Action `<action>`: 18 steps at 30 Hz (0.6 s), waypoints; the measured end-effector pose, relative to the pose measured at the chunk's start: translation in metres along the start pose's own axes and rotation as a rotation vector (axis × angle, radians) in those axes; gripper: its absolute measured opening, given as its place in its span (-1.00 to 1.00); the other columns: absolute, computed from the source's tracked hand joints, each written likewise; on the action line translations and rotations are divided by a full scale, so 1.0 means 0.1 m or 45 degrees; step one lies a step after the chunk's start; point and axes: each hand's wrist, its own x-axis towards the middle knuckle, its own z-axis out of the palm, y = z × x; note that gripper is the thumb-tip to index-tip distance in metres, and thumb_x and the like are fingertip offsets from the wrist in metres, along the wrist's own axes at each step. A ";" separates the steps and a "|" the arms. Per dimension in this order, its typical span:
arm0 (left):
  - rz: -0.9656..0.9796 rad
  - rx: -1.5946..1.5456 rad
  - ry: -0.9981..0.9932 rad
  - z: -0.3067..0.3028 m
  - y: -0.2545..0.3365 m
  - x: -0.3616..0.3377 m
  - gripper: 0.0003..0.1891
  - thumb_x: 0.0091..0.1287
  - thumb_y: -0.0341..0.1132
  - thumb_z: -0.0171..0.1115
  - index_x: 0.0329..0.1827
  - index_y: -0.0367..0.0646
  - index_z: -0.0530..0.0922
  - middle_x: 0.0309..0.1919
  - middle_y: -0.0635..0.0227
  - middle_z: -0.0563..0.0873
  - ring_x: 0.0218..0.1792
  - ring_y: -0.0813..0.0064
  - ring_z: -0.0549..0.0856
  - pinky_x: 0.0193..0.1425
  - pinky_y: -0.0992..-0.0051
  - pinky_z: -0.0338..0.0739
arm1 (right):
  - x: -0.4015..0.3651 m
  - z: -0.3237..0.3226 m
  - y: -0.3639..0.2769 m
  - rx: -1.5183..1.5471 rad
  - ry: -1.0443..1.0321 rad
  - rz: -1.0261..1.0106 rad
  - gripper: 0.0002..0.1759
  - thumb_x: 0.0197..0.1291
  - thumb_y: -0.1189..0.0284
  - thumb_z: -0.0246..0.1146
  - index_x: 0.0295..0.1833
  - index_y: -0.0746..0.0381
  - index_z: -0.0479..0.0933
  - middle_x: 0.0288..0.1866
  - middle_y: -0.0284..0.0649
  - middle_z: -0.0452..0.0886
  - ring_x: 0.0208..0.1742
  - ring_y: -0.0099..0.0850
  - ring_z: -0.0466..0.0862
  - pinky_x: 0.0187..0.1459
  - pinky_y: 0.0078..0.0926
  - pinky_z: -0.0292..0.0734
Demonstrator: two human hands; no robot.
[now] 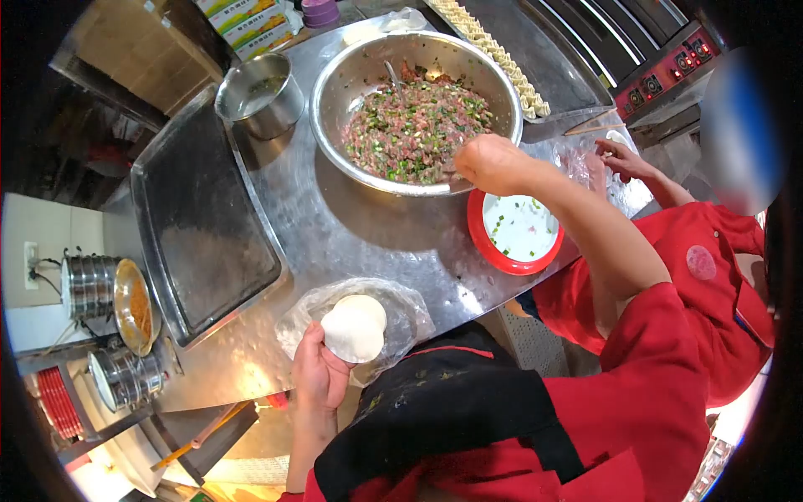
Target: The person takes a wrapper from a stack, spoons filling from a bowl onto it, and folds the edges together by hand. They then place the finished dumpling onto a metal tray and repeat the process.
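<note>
My left hand (322, 372) holds a round white dough wrapper (353, 336) between thumb and fingers. Behind it, another wrapper (365, 306) lies on a clear plastic bag (305, 303) at the table's front edge. My right hand (492, 163) is closed at the near right rim of a large steel bowl (335, 159), its fingertips down at the filling. Whatever it grips there is too hidden to name. Minced meat filling with chopped green onion (401, 138) fills much of the bowl, and a spoon (392, 75) stands in its far side.
A red-rimmed white bowl (525, 230) sits under my right forearm. A black baking tray (201, 226) and a steel pot (261, 99) stand left. Pleated dumplings (493, 54) line a tray at the back. A co-worker's hand (623, 159) is at the right, by clear plastic.
</note>
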 end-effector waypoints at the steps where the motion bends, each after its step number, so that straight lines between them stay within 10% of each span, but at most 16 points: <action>1: -0.023 -0.047 -0.022 0.01 0.00 -0.01 -0.63 0.44 -0.25 -0.07 0.20 -0.30 0.32 0.07 0.09 0.57 0.04 0.21 0.64 0.04 0.16 0.62 | 0.02 -0.01 0.02 0.080 -0.017 -0.032 -0.88 -0.02 0.47 0.20 -0.39 0.26 0.60 -0.37 0.03 0.63 -0.27 0.00 0.64 -0.22 -0.13 0.52; 5: 0.087 0.143 -0.039 0.06 -0.01 -0.04 -0.72 0.37 -0.47 0.05 0.12 -0.27 0.34 0.02 0.13 0.59 0.01 0.30 0.65 0.04 0.23 0.63 | 0.13 -0.03 0.12 0.225 0.039 -0.184 -0.89 0.01 0.48 0.21 -0.41 0.30 0.57 -0.53 -0.06 0.61 -0.48 -0.12 0.61 -0.41 -0.21 0.48; 8: 0.077 0.139 -0.055 0.09 0.01 0.03 -0.66 0.31 -0.55 0.12 0.15 -0.27 0.35 0.00 0.16 0.61 0.00 0.33 0.65 0.12 0.29 0.58 | 0.13 -0.14 0.08 1.191 -0.088 0.504 -0.84 0.11 0.51 0.23 -0.48 0.34 0.50 -0.67 -0.38 0.37 -0.70 -0.57 0.31 -0.68 -0.51 0.17; 18: 0.026 -0.002 -0.371 0.32 0.30 0.58 -0.62 0.42 -0.37 0.02 0.27 -0.27 0.33 0.15 0.12 0.55 0.16 0.22 0.56 0.27 0.25 0.47 | -0.17 -0.57 -0.42 1.863 0.269 0.421 -0.87 0.19 0.46 0.25 -0.34 0.31 0.52 -0.70 -0.42 0.30 -0.75 -0.64 0.23 -0.73 -0.61 0.01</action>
